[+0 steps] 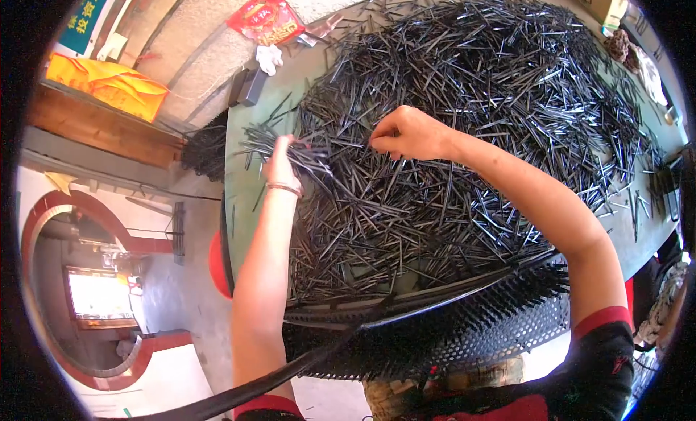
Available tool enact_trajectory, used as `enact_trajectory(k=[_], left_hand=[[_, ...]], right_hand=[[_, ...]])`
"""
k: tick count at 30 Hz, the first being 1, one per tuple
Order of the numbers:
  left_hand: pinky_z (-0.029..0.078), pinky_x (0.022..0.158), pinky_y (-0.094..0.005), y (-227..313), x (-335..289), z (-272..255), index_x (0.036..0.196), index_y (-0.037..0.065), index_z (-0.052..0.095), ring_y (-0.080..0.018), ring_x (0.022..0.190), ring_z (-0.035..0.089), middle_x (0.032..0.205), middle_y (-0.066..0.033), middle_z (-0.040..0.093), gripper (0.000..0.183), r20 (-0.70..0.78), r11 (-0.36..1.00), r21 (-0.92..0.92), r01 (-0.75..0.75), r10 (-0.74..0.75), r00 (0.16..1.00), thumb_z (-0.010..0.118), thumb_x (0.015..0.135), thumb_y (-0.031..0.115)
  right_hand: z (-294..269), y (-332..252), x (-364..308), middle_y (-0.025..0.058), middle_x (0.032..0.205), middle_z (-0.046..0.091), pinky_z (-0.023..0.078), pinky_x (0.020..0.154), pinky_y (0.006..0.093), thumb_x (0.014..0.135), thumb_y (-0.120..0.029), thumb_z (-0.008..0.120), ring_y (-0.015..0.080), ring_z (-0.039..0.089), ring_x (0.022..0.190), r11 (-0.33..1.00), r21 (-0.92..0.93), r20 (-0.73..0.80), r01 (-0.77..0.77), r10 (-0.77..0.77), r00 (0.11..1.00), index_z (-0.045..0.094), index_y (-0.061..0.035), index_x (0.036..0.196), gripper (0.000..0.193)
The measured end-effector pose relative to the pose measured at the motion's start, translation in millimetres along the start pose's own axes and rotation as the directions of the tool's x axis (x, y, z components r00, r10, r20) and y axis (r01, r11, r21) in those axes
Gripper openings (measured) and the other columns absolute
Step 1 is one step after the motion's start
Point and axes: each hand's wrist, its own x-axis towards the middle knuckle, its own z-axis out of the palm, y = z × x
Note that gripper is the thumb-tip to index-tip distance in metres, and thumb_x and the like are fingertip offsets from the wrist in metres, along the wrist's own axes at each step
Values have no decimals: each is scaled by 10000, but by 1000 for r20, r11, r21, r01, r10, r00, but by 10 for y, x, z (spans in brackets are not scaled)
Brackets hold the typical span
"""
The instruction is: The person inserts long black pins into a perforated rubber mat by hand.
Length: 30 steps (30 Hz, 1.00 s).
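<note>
Gripping a loose bundle of thin, glossy black strips (pixel 313 161) around its middle, the left hand (pixel 280 166) hangs over the left side of the pale green table (pixel 242 183), the ends fanning out either way. From where I stand, the right hand (pixel 415 134) is bent above the heap of matching strips (pixel 507 95), thumb and fingertips drawn together; I cannot tell whether a strip sits between them. Each piece looks light and fairly stiff, probably slick enough to slide against its neighbours, so a bundle seems best held snugly round the middle and a single strip pinched. The tangled heap covers most of the tabletop, and a black bristly panel with holes (pixel 435 337) runs along the near edge. Beyond lies a shiny red packet (pixel 266 16); leftward, a crumpled yellow-orange wrapper (pixel 109 86) and a round opening's dark red border (pixel 109 218)
</note>
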Motion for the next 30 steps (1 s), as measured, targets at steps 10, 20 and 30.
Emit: enact_trajectory(k=[10,20,30], left_hand=[[489,617,-320,420,-563,1020,845,58,576,-186,648,589,768,-63,610,164,174,978,-183,-98,130,976,663,734,142],[494,720,-351,348,-502,1122,854,53,523,-226,777,569,806,-67,574,158,108,936,-339,-93,137,985,602,795,177],[496,732,-318,294,-503,906,931,33,610,-180,763,584,816,-50,607,199,414,990,97,107,-138,900,605,817,196]], right_hand=[[477,-324,436,186,1401,354,178,1077,464,778,-712,456,321,305,1283,294,953,-182,70,374,910,278,-89,1410,905],[644,-441,433,65,884,604,455,623,341,875,-531,482,186,568,709,76,997,-68,32,535,842,588,-77,975,477],[-306,-515,413,125,1123,573,371,931,424,892,-316,507,302,498,1094,601,-761,-444,246,-758,478,602,-82,1093,323]])
